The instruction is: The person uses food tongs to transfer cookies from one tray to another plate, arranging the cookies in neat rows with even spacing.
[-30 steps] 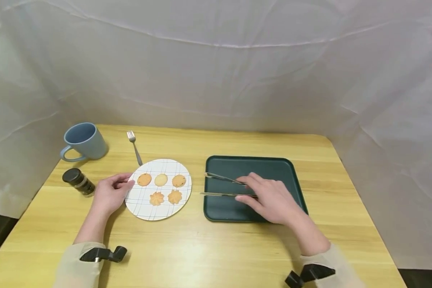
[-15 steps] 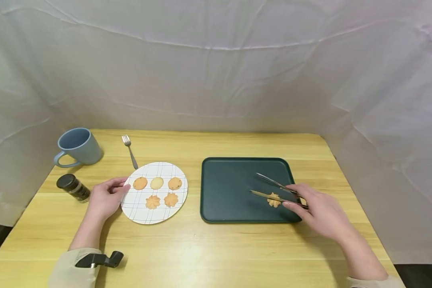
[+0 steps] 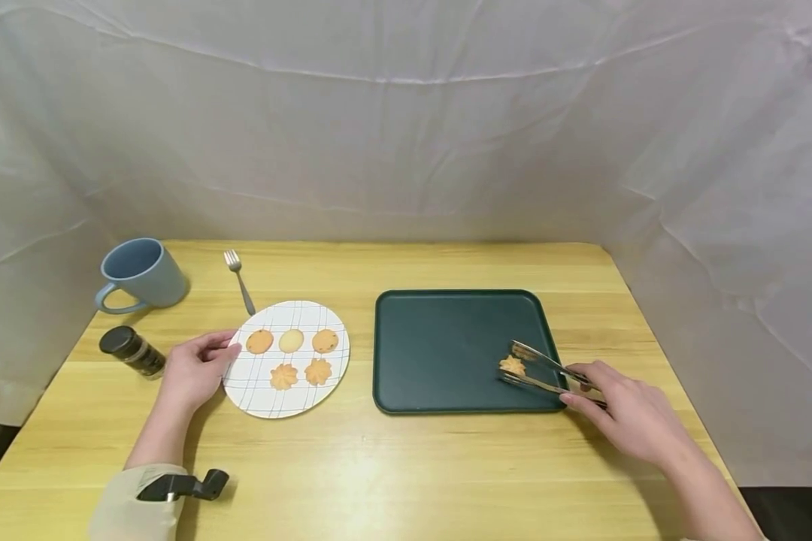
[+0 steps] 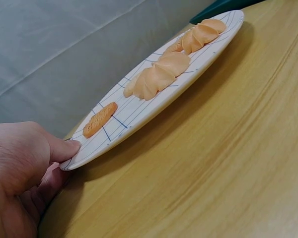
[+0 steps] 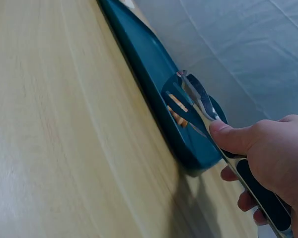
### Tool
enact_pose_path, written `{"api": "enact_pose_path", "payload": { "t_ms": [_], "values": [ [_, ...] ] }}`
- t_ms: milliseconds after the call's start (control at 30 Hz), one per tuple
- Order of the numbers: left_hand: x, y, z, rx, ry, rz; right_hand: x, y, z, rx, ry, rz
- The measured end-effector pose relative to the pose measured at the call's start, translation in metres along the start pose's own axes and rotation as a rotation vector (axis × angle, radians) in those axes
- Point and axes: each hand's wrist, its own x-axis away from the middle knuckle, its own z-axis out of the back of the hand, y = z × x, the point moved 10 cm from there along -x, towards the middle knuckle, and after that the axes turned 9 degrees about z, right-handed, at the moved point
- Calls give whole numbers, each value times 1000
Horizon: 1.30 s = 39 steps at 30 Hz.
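Observation:
My left hand (image 3: 192, 370) pinches the left rim of a white checked plate (image 3: 252, 385), thumb on top and fingers beneath, as the left wrist view shows. On that plate lie several cookies: round ones such as the pale cookie (image 3: 291, 341), and flower-shaped ones such as the flower cookie (image 3: 284, 376). My right hand (image 3: 625, 413) holds metal tongs (image 5: 258, 193) at the right end of a dark green tray (image 3: 440, 353). The tongs' ends are spread on either side of a single flower-shaped cookie (image 3: 511, 365) lying on the tray; whether they touch it I cannot tell.
A blue mug (image 3: 147, 276) stands at the back left, with a black-capped jar (image 3: 135, 352) in front of it, near my left hand. A fork (image 3: 239, 280) lies behind the plate. Bare wooden table (image 3: 365, 466) spreads in front, and pale cloth (image 3: 406, 135) hangs behind.
My right hand has drawn the tongs rightward across the tray, from its left part to its right end. The cookie there came into sight. My left hand keeps its hold on the plate.

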Motion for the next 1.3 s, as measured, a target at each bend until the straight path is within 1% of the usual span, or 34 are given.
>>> {"api": "enact_pose_path", "payload": {
  "t_ms": [200,567,833,1067,1300],
  "values": [
    [0,0,1,0,6,-1,3,4,-5,23,-26,11],
    [1,2,1,7,9,-10,1,0,-6,32,-5,66],
    [2,4,2,12,9,-20,-5,-9,-6,14,11,86],
    [2,5,2,11,14,-19,-15,-25,-5,0,39,147],
    [3,6,3,21,20,-33,-22,-35,-1,-5,59,181]
  ]
}}
